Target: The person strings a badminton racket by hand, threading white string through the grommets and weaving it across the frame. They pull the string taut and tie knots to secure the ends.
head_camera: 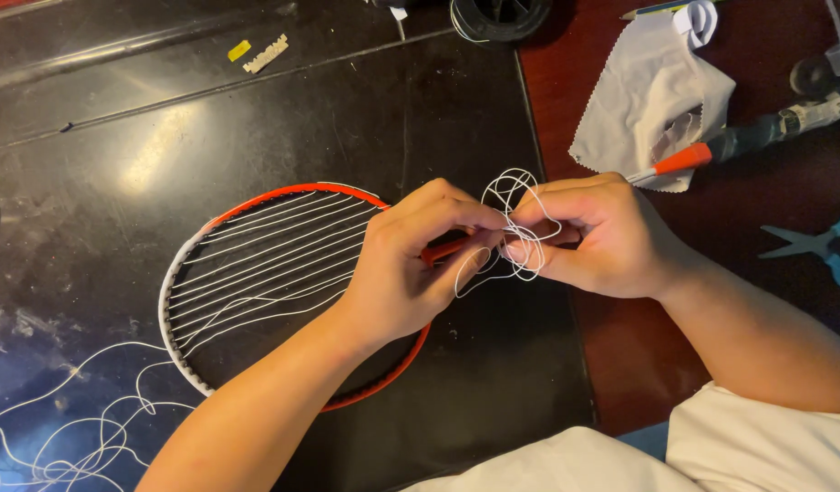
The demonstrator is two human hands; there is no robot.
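head: both hands (511, 246) pinched on tangled string (515, 214)

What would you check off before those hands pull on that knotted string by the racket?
1. Both hands on the tangle: ok. Left hand and right hand pinch the white string tangle between them.
2. Tangle loosened: not ok, loops are bunched and crossed.
3. Racket lying flat on the black mat: ok.
4. Strings in the frame even: not ok, several lie slack and wavy.
5. Loose string on the mat free of snags: cannot tell, it runs out of view.
6. Scissors within reach: ok, they lie by the right forearm.
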